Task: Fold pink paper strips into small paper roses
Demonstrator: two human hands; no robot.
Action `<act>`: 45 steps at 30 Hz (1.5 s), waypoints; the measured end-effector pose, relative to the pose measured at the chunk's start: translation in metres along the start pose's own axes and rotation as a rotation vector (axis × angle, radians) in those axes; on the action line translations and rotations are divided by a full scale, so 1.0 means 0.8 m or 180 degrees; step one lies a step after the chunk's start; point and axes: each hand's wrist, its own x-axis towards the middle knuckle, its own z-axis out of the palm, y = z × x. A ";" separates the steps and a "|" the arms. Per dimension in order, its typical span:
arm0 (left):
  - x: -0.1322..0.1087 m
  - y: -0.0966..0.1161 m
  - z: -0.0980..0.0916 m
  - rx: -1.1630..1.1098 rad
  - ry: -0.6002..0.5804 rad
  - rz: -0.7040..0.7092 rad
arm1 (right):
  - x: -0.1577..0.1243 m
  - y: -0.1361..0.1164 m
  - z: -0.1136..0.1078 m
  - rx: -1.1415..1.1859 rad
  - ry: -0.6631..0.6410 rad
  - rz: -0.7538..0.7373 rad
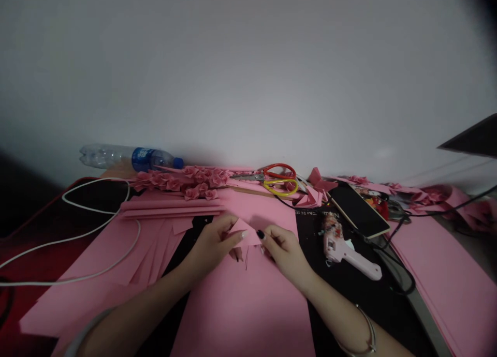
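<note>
Between my two hands is a small folded piece of pink paper point(247, 234), held up over a large pink sheet point(244, 305). My left hand point(215, 241) pinches its left side, the thumb on the near face. On the right edge, the thumb and curled fingers of my right hand point(282, 251) close on the same paper. Some fingertips are hidden behind it. Beyond the hands lie scissors point(280, 180) with one red and one yellow handle, beside several pink paper roses point(205, 180).
A pink glue gun point(341, 251) and a phone point(361, 209) lie to the right among dark cables. Pink sheets point(97, 248) spread at the left under a white cable point(97, 271). A plastic bottle point(112, 155) lies along the wall. More pink sheets point(446, 274) are at far right.
</note>
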 end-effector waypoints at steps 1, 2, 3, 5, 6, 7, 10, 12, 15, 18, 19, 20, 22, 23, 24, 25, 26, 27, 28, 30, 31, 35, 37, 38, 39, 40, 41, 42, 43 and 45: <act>0.001 0.002 -0.001 -0.0073 -0.0048 -0.0033 | 0.002 0.001 -0.002 0.0130 -0.0040 0.0049; 0.002 0.003 -0.001 -0.0126 -0.0092 -0.0070 | 0.003 0.003 -0.005 0.0292 -0.0155 0.0092; 0.003 0.004 -0.002 -0.0179 -0.0101 -0.0109 | 0.005 0.005 -0.008 0.0459 -0.0280 0.0124; 0.003 0.006 -0.004 -0.0292 -0.0148 -0.0183 | 0.009 0.009 -0.015 0.0828 -0.0568 0.0182; 0.004 0.007 -0.005 -0.0347 -0.0193 -0.0214 | 0.010 0.010 -0.018 0.0961 -0.0722 0.0203; 0.004 0.007 -0.006 -0.0400 -0.0256 -0.0240 | 0.011 0.011 -0.021 0.1023 -0.0850 0.0209; 0.006 0.007 -0.009 -0.0497 -0.0463 -0.0287 | 0.013 0.009 -0.027 0.1001 -0.0996 0.0200; 0.007 0.006 -0.012 -0.0508 -0.0542 -0.0303 | 0.014 0.006 -0.028 0.0954 -0.0972 0.0222; 0.007 0.005 -0.014 -0.0481 -0.0563 -0.0298 | 0.014 0.005 -0.029 0.1009 -0.0990 0.0197; 0.006 0.006 -0.015 -0.0471 -0.0548 -0.0271 | 0.014 0.007 -0.031 0.1143 -0.1064 0.0102; 0.005 0.006 -0.015 -0.0470 -0.0547 -0.0255 | 0.015 0.007 -0.031 0.1168 -0.1072 0.0097; 0.005 0.006 -0.015 -0.0470 -0.0545 -0.0241 | 0.015 0.007 -0.032 0.1180 -0.1074 0.0101; 0.005 0.007 -0.014 -0.0461 -0.0540 -0.0234 | 0.015 0.005 -0.033 0.1148 -0.1099 0.0138; 0.005 0.008 -0.014 -0.0453 -0.0545 -0.0241 | 0.015 0.004 -0.033 0.1110 -0.1119 0.0162; 0.006 0.008 -0.014 -0.0443 -0.0557 -0.0259 | 0.015 0.003 -0.033 0.1069 -0.1133 0.0182; 0.006 0.008 -0.014 -0.0441 -0.0567 -0.0276 | 0.015 0.002 -0.032 0.1031 -0.1123 0.0192; 0.006 0.008 -0.014 -0.0448 -0.0571 -0.0282 | 0.015 0.001 -0.031 0.1011 -0.1083 0.0193; 0.006 0.008 -0.014 -0.0455 -0.0573 -0.0277 | 0.015 0.001 -0.030 0.1017 -0.1019 0.0177; 0.006 0.008 -0.014 -0.0455 -0.0574 -0.0269 | 0.015 0.000 -0.029 0.1041 -0.0939 0.0137; 0.006 0.007 -0.014 -0.0420 -0.0583 -0.0262 | 0.015 0.000 -0.026 0.1070 -0.0796 0.0013; 0.006 0.007 -0.014 -0.0393 -0.0584 -0.0260 | 0.015 0.000 -0.025 0.1048 -0.0766 -0.0048; 0.005 0.006 -0.014 -0.0318 -0.0616 -0.0225 | 0.015 -0.002 -0.027 0.0732 -0.0844 -0.0263; 0.005 0.004 -0.013 -0.0303 -0.0611 -0.0242 | 0.015 -0.003 -0.028 0.0550 -0.0909 -0.0393; 0.004 0.003 -0.013 -0.0301 -0.0599 -0.0258 | 0.015 -0.004 -0.028 0.0486 -0.0949 -0.0446; 0.004 0.002 -0.012 -0.0309 -0.0577 -0.0267 | 0.016 -0.005 -0.028 0.0441 -0.0988 -0.0471; 0.003 0.001 -0.011 -0.0321 -0.0563 -0.0273 | 0.016 -0.006 -0.027 0.0416 -0.1004 -0.0478; 0.002 0.000 -0.010 -0.0338 -0.0567 -0.0277 | 0.016 -0.007 -0.027 0.0401 -0.0983 -0.0473; 0.001 0.000 -0.009 -0.0359 -0.0590 -0.0282 | 0.016 -0.008 -0.026 0.0382 -0.0939 -0.0460; 0.001 -0.001 -0.008 -0.0385 -0.0621 -0.0294 | 0.016 -0.008 -0.025 0.0360 -0.0872 -0.0451; -0.001 -0.002 -0.007 -0.0451 -0.0698 -0.0345 | 0.015 -0.008 -0.023 0.0324 -0.0739 -0.0449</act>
